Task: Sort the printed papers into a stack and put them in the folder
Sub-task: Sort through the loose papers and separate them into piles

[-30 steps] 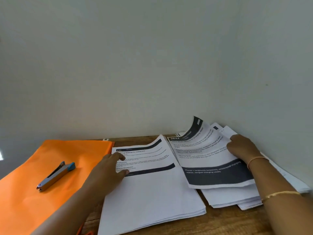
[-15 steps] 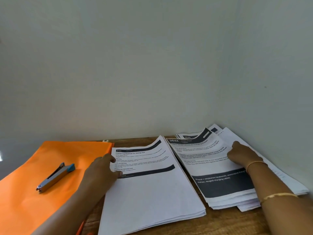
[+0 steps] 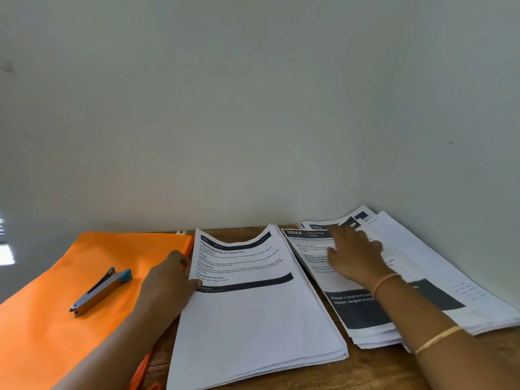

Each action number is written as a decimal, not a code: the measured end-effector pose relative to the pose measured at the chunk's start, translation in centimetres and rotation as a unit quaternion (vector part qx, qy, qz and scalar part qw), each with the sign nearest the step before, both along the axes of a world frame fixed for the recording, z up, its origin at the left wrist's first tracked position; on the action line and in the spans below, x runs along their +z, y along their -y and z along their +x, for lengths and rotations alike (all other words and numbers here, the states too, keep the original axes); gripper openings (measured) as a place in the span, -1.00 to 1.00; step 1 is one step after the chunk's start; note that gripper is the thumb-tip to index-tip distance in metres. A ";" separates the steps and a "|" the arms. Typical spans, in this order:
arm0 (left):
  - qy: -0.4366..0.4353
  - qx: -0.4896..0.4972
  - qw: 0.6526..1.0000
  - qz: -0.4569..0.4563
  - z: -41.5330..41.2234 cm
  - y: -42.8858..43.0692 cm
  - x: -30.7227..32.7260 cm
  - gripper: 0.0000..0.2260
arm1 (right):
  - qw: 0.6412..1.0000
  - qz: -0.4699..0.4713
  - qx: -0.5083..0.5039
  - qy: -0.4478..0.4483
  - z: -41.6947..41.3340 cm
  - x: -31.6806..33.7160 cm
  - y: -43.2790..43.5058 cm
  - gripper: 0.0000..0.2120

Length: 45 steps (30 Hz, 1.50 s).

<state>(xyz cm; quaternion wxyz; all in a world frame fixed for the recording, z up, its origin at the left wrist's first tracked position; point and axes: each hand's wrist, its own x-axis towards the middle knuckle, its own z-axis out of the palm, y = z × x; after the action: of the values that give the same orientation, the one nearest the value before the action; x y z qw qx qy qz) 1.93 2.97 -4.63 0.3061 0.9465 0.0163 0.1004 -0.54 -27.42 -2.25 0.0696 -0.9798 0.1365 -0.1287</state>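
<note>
The sheet that was lifted now lies flat again on the loose pile (image 3: 439, 266) by the table's (image 3: 365, 370) right edge. The right hand (image 3: 354, 257) has slid to the pile's far end and presses there with its fingers spread. The left hand (image 3: 171, 280) has shifted to the left edge of the neat stack (image 3: 253, 319) mid-table and holds it, thumb on top and fingers curled alongside. The orange folder (image 3: 56, 291) lies at the left edge, with a stapler (image 3: 101, 289) on it.
</note>
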 end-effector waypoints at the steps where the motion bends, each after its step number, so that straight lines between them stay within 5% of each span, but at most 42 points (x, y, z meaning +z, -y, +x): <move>1: -0.001 0.005 1.000 -0.005 0.0 0.0 0.1 -0.70 | 0.999 -0.001 0.037 0.008 -0.1 0.0 -1.0 -0.52; 7: 0.000 0.023 1.000 0.005 -0.1 -0.2 0.4 -0.75 | 0.984 -0.005 0.180 -0.014 -0.8 -0.8 -5.4 -0.57; 11: 0.033 0.035 0.998 0.047 -0.2 -0.6 0.4 -0.94 | 0.979 -0.013 0.202 -0.039 -0.8 -1.5 -6.3 -0.58; 17: 0.071 0.043 0.996 0.024 -0.6 -0.7 0.8 -0.86 | 0.975 -0.001 0.216 -0.057 -1.3 -1.6 -6.7 -0.58; 33: 0.159 0.030 0.976 -0.146 -1.2 -0.1 1.5 -0.92 | 0.953 0.186 0.224 0.085 -1.4 -0.9 -7.0 -0.52; 39: 0.162 0.024 0.972 -0.169 -1.3 0.2 1.3 -0.91 | 0.900 0.383 0.172 0.115 -1.2 0.3 -7.3 -0.54; 45: 0.161 0.004 0.967 -0.196 -1.4 0.7 1.3 -0.92 | 0.781 0.612 0.116 0.038 -1.4 1.1 -6.7 -0.63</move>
<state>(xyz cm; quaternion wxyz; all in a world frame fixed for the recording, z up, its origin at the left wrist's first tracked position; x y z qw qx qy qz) 0.55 2.30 -3.36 0.4836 0.8394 -0.0097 0.2478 -1.95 -20.75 -1.11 0.6742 -0.7339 0.0694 -0.0460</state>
